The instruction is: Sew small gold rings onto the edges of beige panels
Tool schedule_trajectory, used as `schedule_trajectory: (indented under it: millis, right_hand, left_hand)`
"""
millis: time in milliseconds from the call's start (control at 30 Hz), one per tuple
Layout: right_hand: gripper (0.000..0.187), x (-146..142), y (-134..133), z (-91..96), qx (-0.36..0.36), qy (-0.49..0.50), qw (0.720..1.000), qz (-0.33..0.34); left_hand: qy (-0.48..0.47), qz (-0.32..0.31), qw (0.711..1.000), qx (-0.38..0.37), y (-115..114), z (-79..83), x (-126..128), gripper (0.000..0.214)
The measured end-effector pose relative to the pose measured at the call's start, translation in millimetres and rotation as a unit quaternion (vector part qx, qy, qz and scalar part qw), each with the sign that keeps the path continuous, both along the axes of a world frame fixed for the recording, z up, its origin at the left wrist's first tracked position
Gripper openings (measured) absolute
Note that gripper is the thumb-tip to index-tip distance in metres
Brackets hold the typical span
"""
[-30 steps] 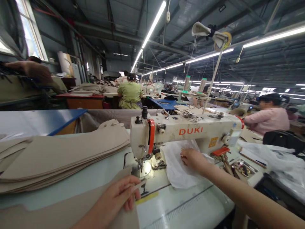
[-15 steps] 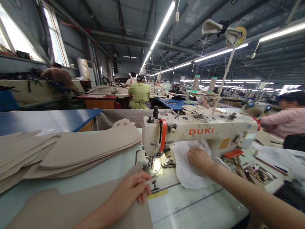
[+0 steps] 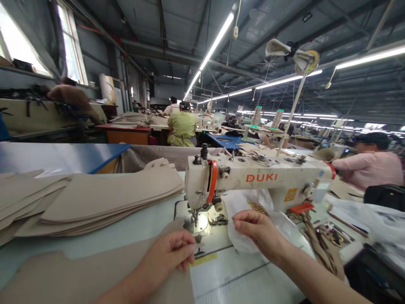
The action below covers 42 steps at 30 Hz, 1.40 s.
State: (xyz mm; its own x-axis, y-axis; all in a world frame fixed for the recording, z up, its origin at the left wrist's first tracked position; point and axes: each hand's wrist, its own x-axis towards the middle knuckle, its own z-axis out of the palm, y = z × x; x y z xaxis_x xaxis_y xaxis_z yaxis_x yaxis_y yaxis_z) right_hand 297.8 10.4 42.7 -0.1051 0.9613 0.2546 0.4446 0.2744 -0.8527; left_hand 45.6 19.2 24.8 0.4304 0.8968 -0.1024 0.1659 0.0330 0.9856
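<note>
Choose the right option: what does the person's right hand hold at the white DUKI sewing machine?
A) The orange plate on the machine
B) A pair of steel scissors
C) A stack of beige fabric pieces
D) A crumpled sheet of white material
D: the right hand pinches the crumpled white sheet in front of the white DUKI sewing machine.

My left hand (image 3: 167,253) and right hand (image 3: 259,231) make two; one sewing machine (image 3: 253,178) at twelve o'clock; two thread spools (image 3: 257,116) at one o'clock.

Cloth panels (image 3: 104,202) matt, sewing machine head (image 3: 259,177) glossy painted metal
</note>
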Motion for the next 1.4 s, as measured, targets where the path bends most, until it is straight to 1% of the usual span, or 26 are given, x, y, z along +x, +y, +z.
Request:
schedule_trajectory:
  millis: [67,133,200,300,433,500,667,800,900,1000,1100,1200,1267,1367,1400]
  right_hand:
    - [0.038,-14.8,-6.3,-2.2,-0.057,0.133,0.989,0.032]
    - [0.036,-30.4,-6.9,-5.6,-0.107,0.225,0.967,0.051]
    - [0.035,-45.3,-3.8,-9.9,-0.125,0.252,0.958,0.059]
    - [0.036,-62.8,1.8,-16.5,-0.136,0.26,0.953,0.078]
    - [0.038,-74.8,5.4,-22.4,-0.151,0.275,0.945,0.095]
    - [0.039,-77.4,6.3,-24.2,-0.159,0.282,0.941,0.099]
    - [0.038,-80.5,7.5,-28.5,-0.158,0.285,0.939,0.107]
    - [0.037,-85.0,8.1,-33.4,-0.119,0.275,0.949,0.1]
    - [0.031,-89.2,9.2,-36.3,-0.085,0.261,0.958,0.08]
    - [0.016,-91.8,8.6,-37.2,-0.038,0.21,0.975,0.063]
    - [0.003,-92.8,3.5,-36.3,0.032,0.123,0.991,0.046]
    - [0.011,-92.5,-3.1,-32.6,0.07,0.065,0.993,0.067]
    - [0.013,-90.9,-4.9,-28.1,0.05,0.063,0.993,0.087]
    - [0.003,-86.6,-1.6,-20.9,-0.033,0.115,0.986,0.119]
    - [0.004,-85.0,0.8,-19.5,-0.055,0.133,0.981,0.126]
  left_hand:
    - [-0.006,-0.003,1.0,0.008,-3.6,0.9,1.7,0.028]
    - [-0.015,0.0,1.0,0.019,-7.8,2.5,2.8,0.025]
    - [-0.018,0.016,0.999,0.038,-11.8,4.7,3.1,0.021]
    - [0.003,0.04,0.996,0.083,-15.8,7.1,2.1,0.015]
    - [0.046,0.065,0.984,0.16,-15.5,5.4,-1.6,0.012]
    - [0.059,0.081,0.979,0.178,-14.1,3.2,-3.1,0.012]
    - [0.057,0.105,0.977,0.176,-12.4,1.0,-1.3,0.013]
    - [0.053,0.116,0.98,0.155,-12.8,2.9,1.7,0.015]
    - [0.064,0.116,0.98,0.146,-12.2,2.1,1.4,0.016]
    - [0.087,0.095,0.979,0.155,-10.8,-0.9,-0.1,0.018]
    - [0.103,0.066,0.979,0.164,-9.9,-3.2,-1.0,0.018]
    - [0.11,0.046,0.979,0.168,-8.9,-2.2,-1.9,0.021]
    - [0.094,0.039,0.983,0.152,-7.4,-0.1,-3.1,0.025]
    - [0.045,0.033,0.993,0.108,-4.4,2.8,-4.9,0.034]
    - [0.031,0.03,0.995,0.094,-3.4,3.3,-5.2,0.038]
